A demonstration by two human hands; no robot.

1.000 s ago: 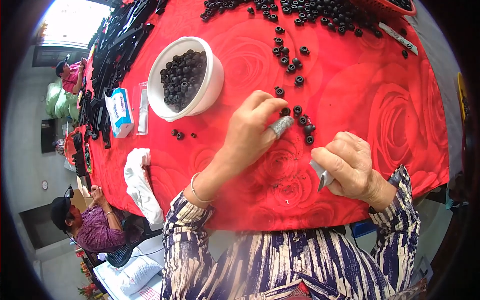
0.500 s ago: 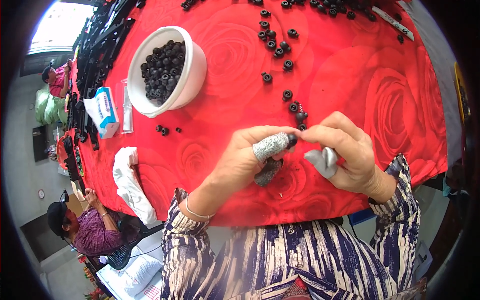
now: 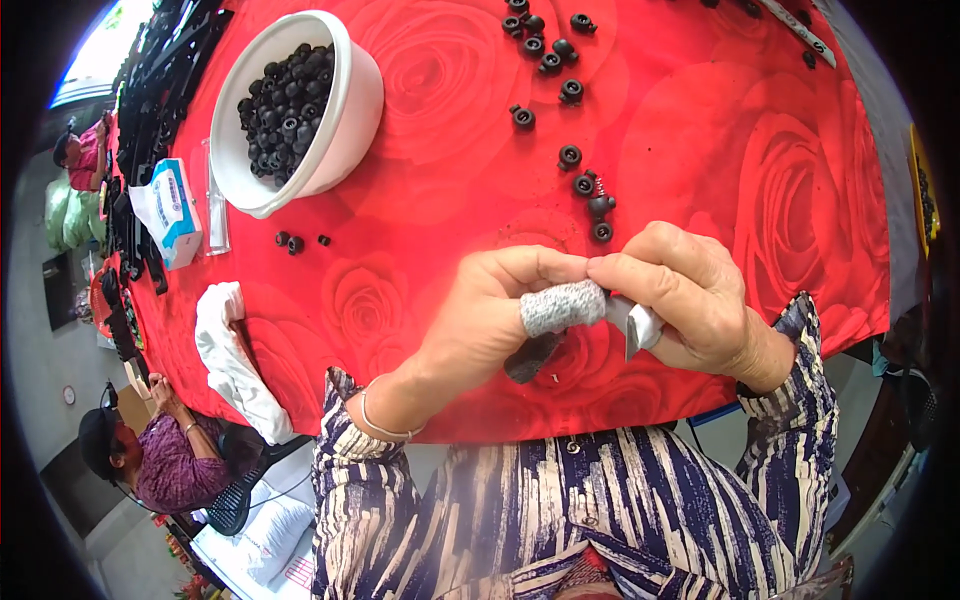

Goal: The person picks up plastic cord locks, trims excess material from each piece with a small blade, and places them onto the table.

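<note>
Thumb and fingers pinched, my left hand (image 3: pixel 470 320) meets my right hand (image 3: pixel 695 300) above the near part of the red table. A grey knitted sleeve (image 3: pixel 562 308) wraps a left finger, with a darker one below it. The right thumb wears a silver-grey cover (image 3: pixel 642 328). Both hands are closed, their fingertips pressed together. The small black part seen in the left fingertips earlier is now hidden there; what the right fingers pinch cannot be made out. Just beyond the fingertips lies a black knob-like part (image 3: pixel 601 232), and similar parts trail away from it.
A white tub (image 3: pixel 355 120) of black parts stands at the left, near a tissue box (image 3: pixel 172 215) and a white cloth (image 3: pixel 222 345). Long black strips (image 3: pixel 170 70) pile along the far left. A white marker-like stick (image 3: pixel 800 30) lies far right. Two people sit at the left.
My hands have come together, and the right fingertips now press against the left ones. The black part at the left fingertips has gone from sight. The whole view has shifted slightly.
</note>
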